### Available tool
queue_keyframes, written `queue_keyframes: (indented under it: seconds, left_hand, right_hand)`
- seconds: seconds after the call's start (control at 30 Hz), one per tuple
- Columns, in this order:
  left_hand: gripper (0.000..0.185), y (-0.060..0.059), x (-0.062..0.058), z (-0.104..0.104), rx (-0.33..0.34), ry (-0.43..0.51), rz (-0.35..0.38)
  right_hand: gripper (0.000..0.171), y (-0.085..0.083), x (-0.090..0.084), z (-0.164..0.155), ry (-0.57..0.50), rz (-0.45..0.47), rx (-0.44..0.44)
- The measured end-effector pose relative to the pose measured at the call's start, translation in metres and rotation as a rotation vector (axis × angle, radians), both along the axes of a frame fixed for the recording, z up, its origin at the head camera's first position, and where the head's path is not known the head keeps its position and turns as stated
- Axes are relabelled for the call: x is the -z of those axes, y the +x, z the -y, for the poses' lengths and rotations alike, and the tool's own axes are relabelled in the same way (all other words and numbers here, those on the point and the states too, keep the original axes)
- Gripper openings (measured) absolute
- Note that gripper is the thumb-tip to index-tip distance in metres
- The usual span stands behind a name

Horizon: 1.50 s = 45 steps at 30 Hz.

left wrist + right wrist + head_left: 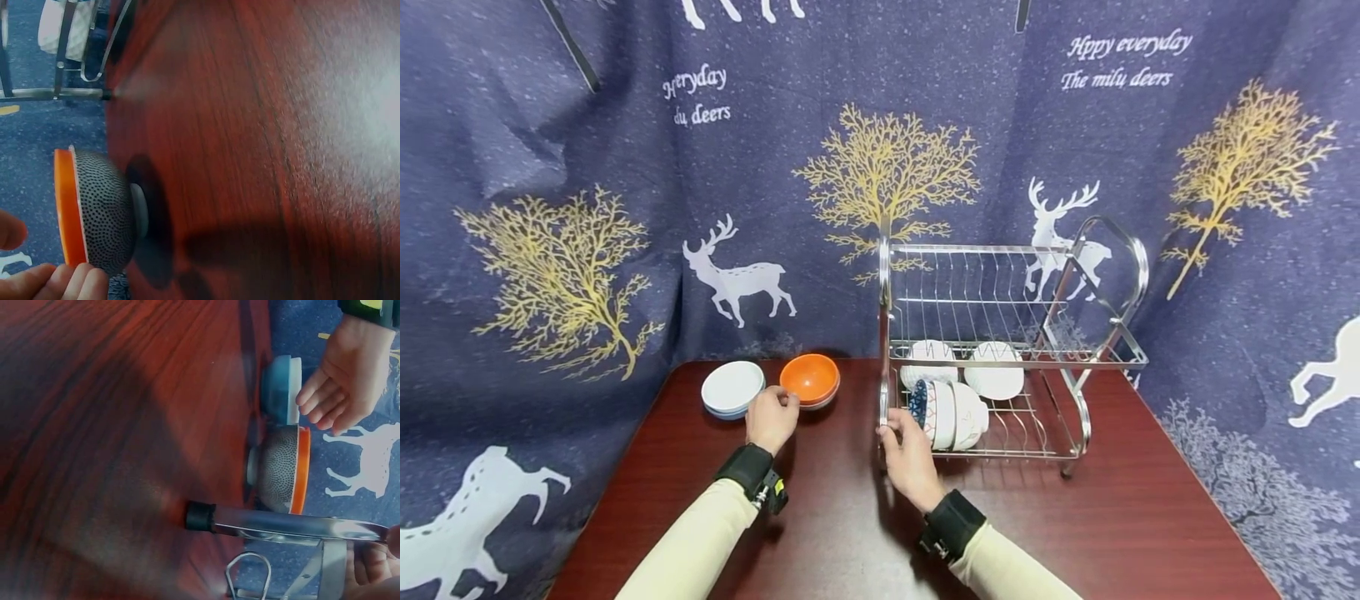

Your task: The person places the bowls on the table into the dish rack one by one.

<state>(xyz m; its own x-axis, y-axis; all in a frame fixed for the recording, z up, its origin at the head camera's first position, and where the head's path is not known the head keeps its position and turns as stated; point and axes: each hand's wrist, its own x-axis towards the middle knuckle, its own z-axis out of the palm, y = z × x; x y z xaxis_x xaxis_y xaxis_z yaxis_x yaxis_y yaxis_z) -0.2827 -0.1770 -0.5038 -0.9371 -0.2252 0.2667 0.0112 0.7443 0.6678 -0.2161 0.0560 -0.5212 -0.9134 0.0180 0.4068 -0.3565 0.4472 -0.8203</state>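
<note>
My left hand (777, 410) hovers with loosely bent fingers at the near rim of an orange bowl (809, 379) with a dotted grey outside (103, 209). The fingers (65, 281) lie close to the rim without gripping it. A white and blue bowl (732, 387) sits just left of it. My right hand (897, 427) grips the front-left post of a two-tier chrome dish rack (1078, 250), thumb on the post (294, 526). A patterned bowl (951, 412) lies on its side in the lower tier, right beside that hand.
Two white bowls (996, 372) stand further back in the rack's lower tier; its upper tier holds nothing. The dark red wooden table (1135, 517) is backed by a blue deer-print curtain (550, 167) on three sides.
</note>
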Motion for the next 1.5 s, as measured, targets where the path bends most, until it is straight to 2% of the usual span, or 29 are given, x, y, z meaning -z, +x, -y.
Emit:
queue_keyframes:
  seconds: [0.23, 0.3, 0.57, 0.77, 1.07, 1.27, 1.5]
  left_hand:
    - [0.031, -0.015, 0.001, 0.001, -0.071, -0.077, 0.047]
    - [0.034, -0.019, 0.002, 0.001, -0.087, -0.092, 0.08]
    - [0.053, -0.026, 0.003, 0.004, -0.125, -0.161, 0.219]
    - [0.063, -0.03, 0.0, 0.001, -0.144, -0.185, 0.267]
    - [0.044, -0.038, 0.005, 0.005, -0.16, -0.167, 0.369]
    - [0.036, -0.042, 0.009, 0.009, -0.147, -0.185, 0.338]
    - [0.031, -0.041, 0.01, 0.007, -0.116, -0.214, 0.232]
  right_hand:
    - [0.018, -0.001, 0.003, -0.001, 0.004, -0.03, 0.004]
    - [0.017, -0.001, 0.004, -0.001, 0.005, -0.037, 0.009]
    - [0.015, 0.0, 0.006, 0.001, -0.001, -0.036, -0.002]
    - [0.015, 0.0, 0.007, 0.0, 0.003, -0.051, -0.003]
    - [0.014, 0.0, 0.007, 0.001, 0.009, -0.079, -0.01]
    - [0.015, 0.0, 0.009, 0.002, 0.009, -0.102, -0.018]
    - [0.015, -0.001, 0.01, 0.0, 0.009, -0.12, -0.018]
